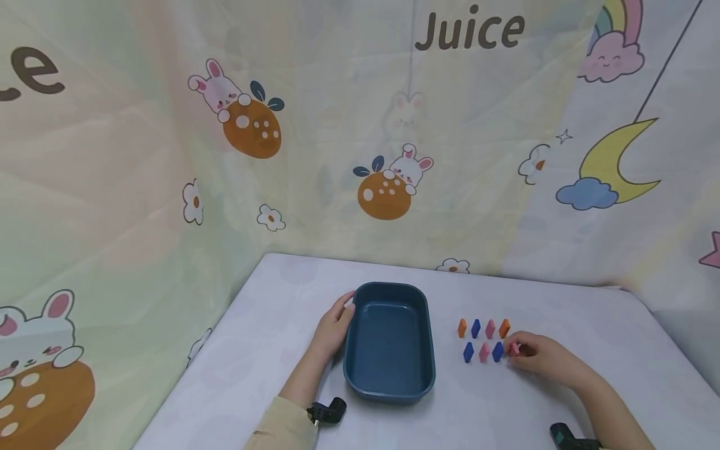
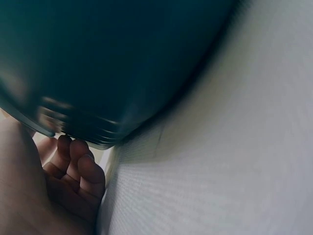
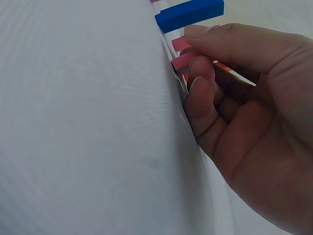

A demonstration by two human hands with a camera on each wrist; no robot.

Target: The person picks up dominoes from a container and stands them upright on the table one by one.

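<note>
My left hand (image 1: 333, 326) holds the left side of a dark blue, deep rectangular basin (image 1: 388, 387), which sits on the table. In the left wrist view its fingers (image 2: 90, 171) are bent against the outer wall, by the rim. On the right, my right hand (image 1: 542, 357) pinches a small pink block (image 1: 514, 349) between thumb and fingers, low at the tabletop. This block is at the right end of the nearer of two rows. Beside it stands a blue block (image 1: 497, 352), also seen as a blue bar (image 3: 190, 14) in the right wrist view.
The nearer row also has a pink block (image 1: 484, 352) and another blue block (image 1: 469, 352). Behind it are orange (image 1: 462, 328), blue (image 1: 475, 329) and pink (image 1: 490, 329) blocks, then another orange block (image 1: 504, 328). A printed curtain (image 1: 315, 125) hangs behind the white table (image 1: 236, 375).
</note>
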